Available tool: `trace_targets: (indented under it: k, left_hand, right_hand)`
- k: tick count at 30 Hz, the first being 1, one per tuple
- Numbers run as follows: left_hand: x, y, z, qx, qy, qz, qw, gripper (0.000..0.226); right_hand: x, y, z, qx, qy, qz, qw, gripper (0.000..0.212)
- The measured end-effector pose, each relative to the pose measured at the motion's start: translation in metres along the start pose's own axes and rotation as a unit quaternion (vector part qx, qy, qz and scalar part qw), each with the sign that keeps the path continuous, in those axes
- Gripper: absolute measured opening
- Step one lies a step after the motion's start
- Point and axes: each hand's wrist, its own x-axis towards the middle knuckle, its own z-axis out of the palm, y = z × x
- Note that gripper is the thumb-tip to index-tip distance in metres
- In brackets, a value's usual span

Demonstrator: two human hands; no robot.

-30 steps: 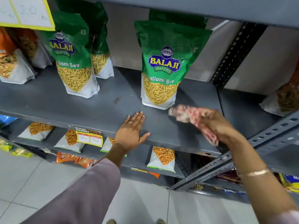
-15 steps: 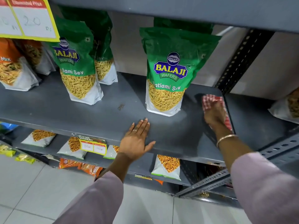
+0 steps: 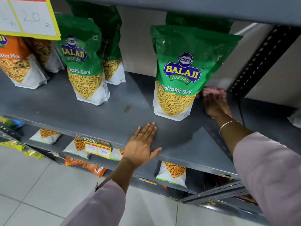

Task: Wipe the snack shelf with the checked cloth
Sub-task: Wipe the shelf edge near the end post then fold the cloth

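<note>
Pressing flat, the right hand (image 3: 215, 106) lies with fingers apparently extended (blurred) on the checked cloth (image 3: 214, 91), pinning it to the snack shelf (image 3: 97, 115) at the rear right corner, near the perforated upright (image 3: 260, 59). Left hand (image 3: 143, 144): open, palm down at the shelf's front edge, holding nothing. Cloth long axis: front to back, along the shelf's right edge, with the far end pointing at the back wall. Hazards, as judged: the green pouch (image 3: 180, 70) stands upright just beside the wiping hand, so a leftward stroke could nudge its base and topple it. Cloth pushed into the corner may snag on the upright. A brown smear (image 3: 127, 108) at mid-shelf looks unwiped.
</note>
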Motion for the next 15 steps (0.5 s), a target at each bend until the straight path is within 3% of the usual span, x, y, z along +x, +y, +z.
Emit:
trace_targets:
  k: [2,3,6,11,13,15]
  left_hand:
    - [0.000,0.001,-0.001,0.003,-0.011,0.000,1.000,0.070]
    - [0.001,0.001,-0.002,0.005,-0.012,-0.001,1.000,0.069]
    - [0.001,0.001,-0.002,0.003,-0.028,-0.005,1.000,0.069]
    - [0.000,0.001,-0.007,-0.007,-0.078,-0.027,0.997,0.081]
    - [-0.001,0.001,-0.005,-0.001,-0.070,-0.027,0.997,0.074]
    - [0.000,0.000,-0.002,0.004,-0.062,-0.020,0.998,0.071]
  right_hand:
    - [0.017,0.007,0.015,-0.011,-0.065,-0.065,0.996,0.068]
    - [0.024,0.011,0.019,-0.028,-0.075,-0.039,0.996,0.065]
    - [0.027,0.016,0.034,-0.044,-0.051,0.037,0.997,0.060]
    - [-0.032,-0.014,0.019,0.029,0.006,-0.042,0.999,0.051]
    - [-0.064,-0.011,0.007,0.014,0.001,-0.048,0.999,0.059]
    - [-0.097,-0.007,-0.002,0.018,-0.012,-0.038,0.999,0.052]
